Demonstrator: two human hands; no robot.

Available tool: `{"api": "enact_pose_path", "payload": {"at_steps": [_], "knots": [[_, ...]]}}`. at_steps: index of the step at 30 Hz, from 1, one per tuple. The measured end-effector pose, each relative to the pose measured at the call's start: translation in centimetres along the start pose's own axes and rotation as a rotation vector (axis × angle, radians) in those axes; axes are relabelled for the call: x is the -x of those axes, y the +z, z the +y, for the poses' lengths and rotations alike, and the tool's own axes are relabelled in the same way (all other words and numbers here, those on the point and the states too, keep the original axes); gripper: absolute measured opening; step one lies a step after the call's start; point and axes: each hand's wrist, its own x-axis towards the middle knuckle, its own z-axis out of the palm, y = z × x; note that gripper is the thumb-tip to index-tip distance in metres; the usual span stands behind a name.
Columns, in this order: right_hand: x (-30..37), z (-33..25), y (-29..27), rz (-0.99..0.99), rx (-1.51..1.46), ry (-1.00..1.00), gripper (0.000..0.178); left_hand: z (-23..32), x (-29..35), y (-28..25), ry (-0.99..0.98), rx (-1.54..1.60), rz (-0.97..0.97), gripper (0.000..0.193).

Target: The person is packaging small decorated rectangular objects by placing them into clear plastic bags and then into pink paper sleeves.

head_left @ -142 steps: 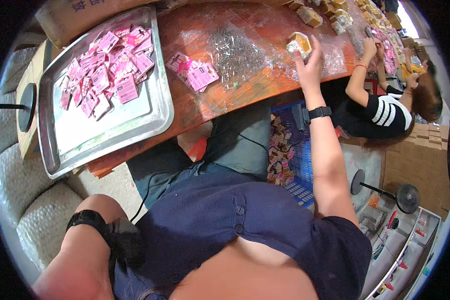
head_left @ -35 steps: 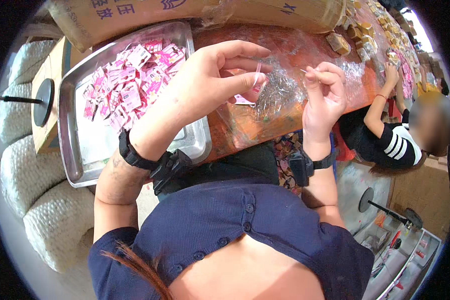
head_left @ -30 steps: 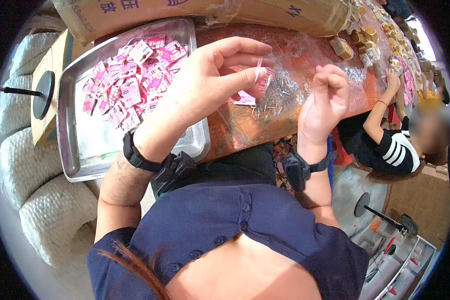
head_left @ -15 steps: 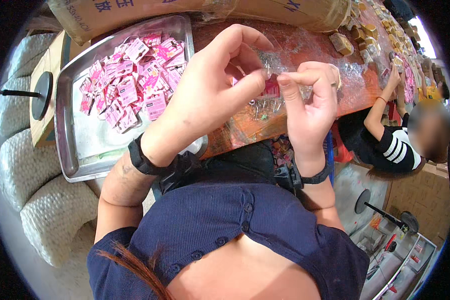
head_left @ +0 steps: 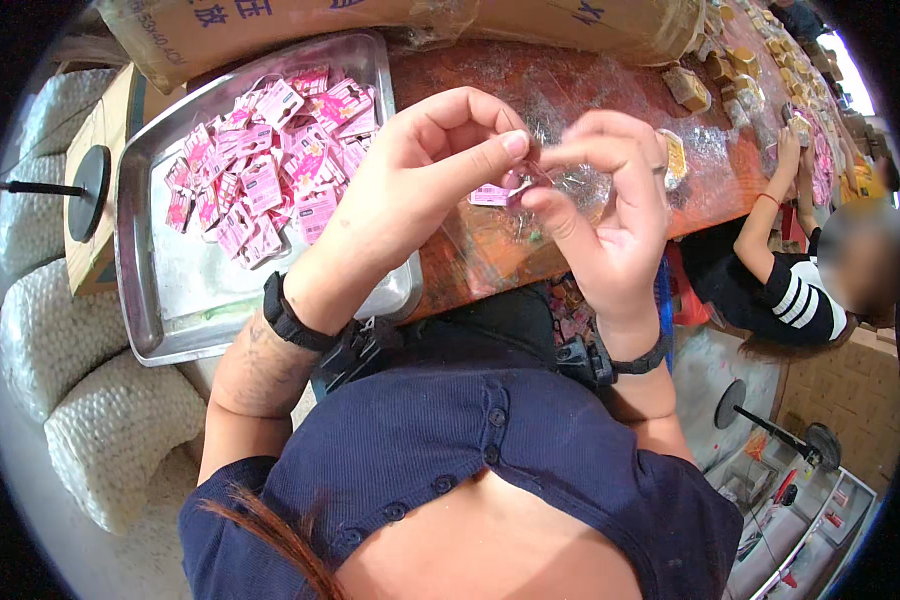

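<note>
My left hand [head_left: 440, 165] is over the table, its thumb and forefinger pinched together on something too small to name. My right hand [head_left: 615, 210] meets it from the other side, forefinger and thumb curled in around the same spot; its upper fingers are smeared by motion. Just below the fingertips a pink and white card packet [head_left: 493, 194] shows, partly covered by the left hand. Several small thin clear and metallic pieces [head_left: 530, 222] lie scattered on the table under the right hand.
To the left, a metal tray [head_left: 135, 290] bears a heap of pink printed cards [head_left: 260, 185]. A cardboard box [head_left: 410, 25] blocks the table's far side. Several yellowish blocks [head_left: 686, 90] stand at the far right, where another person [head_left: 800, 290] works. Sacks [head_left: 120, 440] stand at the left.
My left hand has come down a little and its fingers have closed into a tighter pinch. My right hand's fingers have shifted slightly left toward it.
</note>
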Motion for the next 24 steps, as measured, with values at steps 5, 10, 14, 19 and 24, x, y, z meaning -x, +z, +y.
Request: {"api": "enact_pose_path", "payload": {"at_steps": [5,10,14,19,24], "knots": [[-0.2,0.6,-0.8,-0.162,-0.198,0.121,0.056,0.4,0.2,-0.7,-0.151,0.031,-0.074,0.009],[0.4,1.1,-0.7,-0.154,-0.164,0.148,0.044,0.2,0.4,-0.7,-0.201,0.041,-0.093,0.008],[1.0,1.4,-0.2,-0.025,-0.044,0.105,0.024,-0.1,0.4,-0.5,-0.213,0.042,-0.091,0.009],[1.0,0.6,0.8,0.055,0.139,0.053,0.014,-0.3,0.5,-0.5,-0.224,-0.01,-0.093,0.009],[1.0,0.7,0.4,0.025,0.29,-0.178,0.016,-0.2,0.4,-0.8,-0.378,0.173,-0.16,0.014]]}}
